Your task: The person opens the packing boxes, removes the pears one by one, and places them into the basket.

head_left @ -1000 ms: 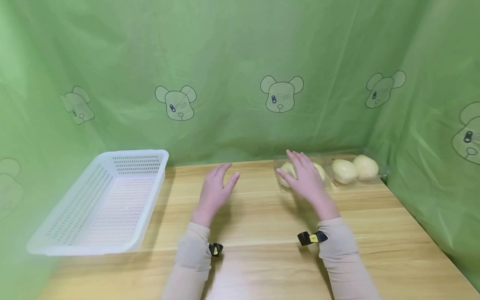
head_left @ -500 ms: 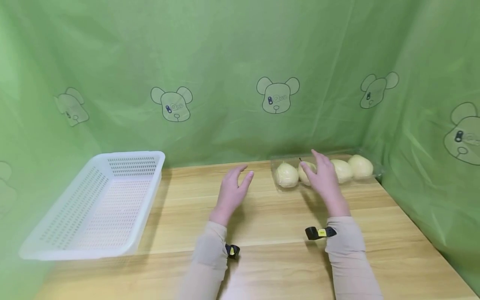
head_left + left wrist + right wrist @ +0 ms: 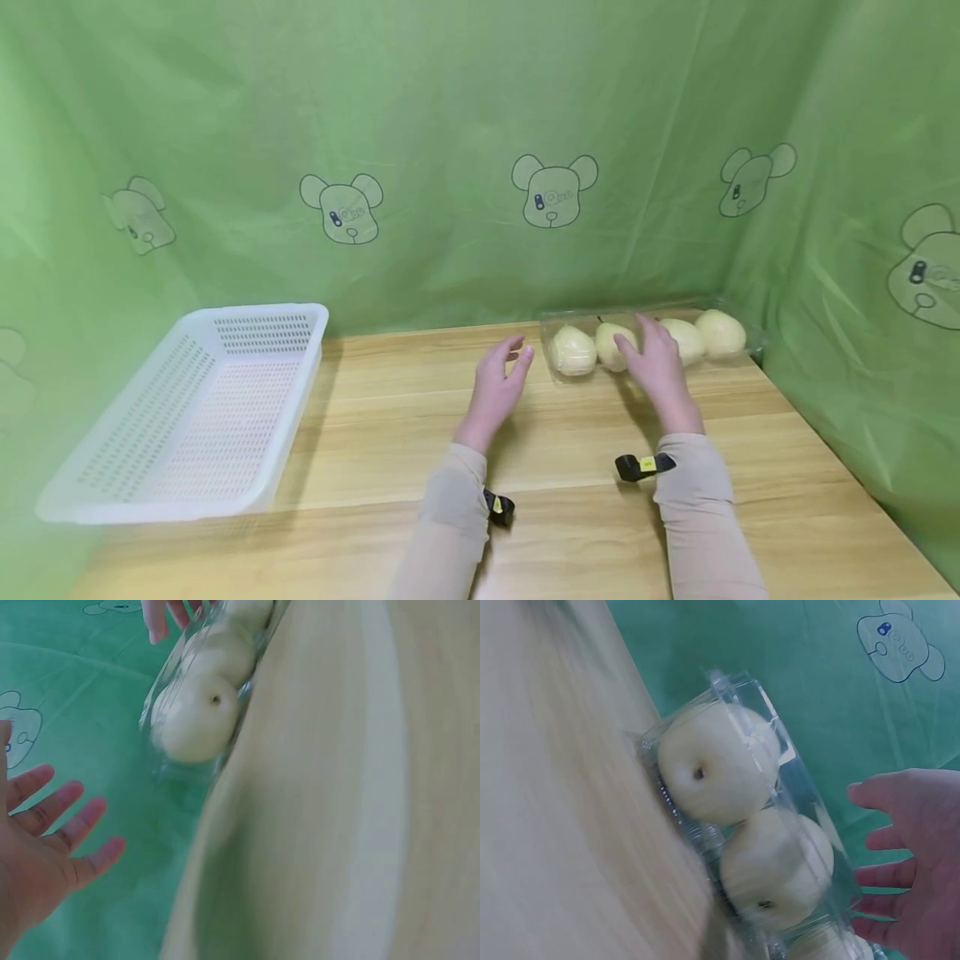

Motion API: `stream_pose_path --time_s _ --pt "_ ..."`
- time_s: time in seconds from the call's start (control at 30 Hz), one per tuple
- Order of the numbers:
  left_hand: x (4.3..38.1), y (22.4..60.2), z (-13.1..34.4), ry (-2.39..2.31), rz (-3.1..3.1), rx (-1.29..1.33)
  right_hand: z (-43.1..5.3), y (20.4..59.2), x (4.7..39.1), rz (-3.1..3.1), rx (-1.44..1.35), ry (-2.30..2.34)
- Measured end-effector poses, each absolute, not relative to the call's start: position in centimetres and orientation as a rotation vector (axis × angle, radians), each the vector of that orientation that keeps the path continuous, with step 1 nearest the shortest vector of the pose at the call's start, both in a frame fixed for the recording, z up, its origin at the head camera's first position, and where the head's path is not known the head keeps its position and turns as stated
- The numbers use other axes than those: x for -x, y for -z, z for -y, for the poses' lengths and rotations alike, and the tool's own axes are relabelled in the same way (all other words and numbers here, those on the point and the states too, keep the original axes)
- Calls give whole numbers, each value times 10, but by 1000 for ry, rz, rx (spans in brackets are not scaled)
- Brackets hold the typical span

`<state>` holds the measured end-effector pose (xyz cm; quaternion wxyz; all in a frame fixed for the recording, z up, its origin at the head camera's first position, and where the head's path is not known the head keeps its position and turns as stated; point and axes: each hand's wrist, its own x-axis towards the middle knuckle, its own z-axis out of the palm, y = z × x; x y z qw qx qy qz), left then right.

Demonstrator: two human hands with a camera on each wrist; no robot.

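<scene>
Several pale yellow pears lie in a row in a long clear plastic box at the back right of the table. My right hand is over the middle of the row, its thumb in front of one pear. In the right wrist view that hand has its fingers spread beside the box, holding nothing. My left hand is a short way left of the box, apart from it. Its fingers are relaxed, with nothing between them, and the left wrist view shows the hand with fingers spread.
A white perforated plastic basket stands at the left of the wooden table. Green curtains with bear-head prints hang behind and along both sides. Black cameras are strapped to both wrists.
My left hand has moved right, toward the box. The right hand has shifted right along the row, uncovering the leftmost pear, and then stayed nearly still. The head view has turned slightly right.
</scene>
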<state>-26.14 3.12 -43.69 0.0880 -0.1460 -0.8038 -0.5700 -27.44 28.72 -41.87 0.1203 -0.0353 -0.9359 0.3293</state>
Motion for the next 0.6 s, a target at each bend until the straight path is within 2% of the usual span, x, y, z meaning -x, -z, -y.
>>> stream_pose_path --time_s 0.23,0.6 --pt "260 448 -45 1941 2313 385 -289 426 276 2737 108 -950" --pt "263 456 -48 2033 2303 329 -285 426 278 2793 125 -860"
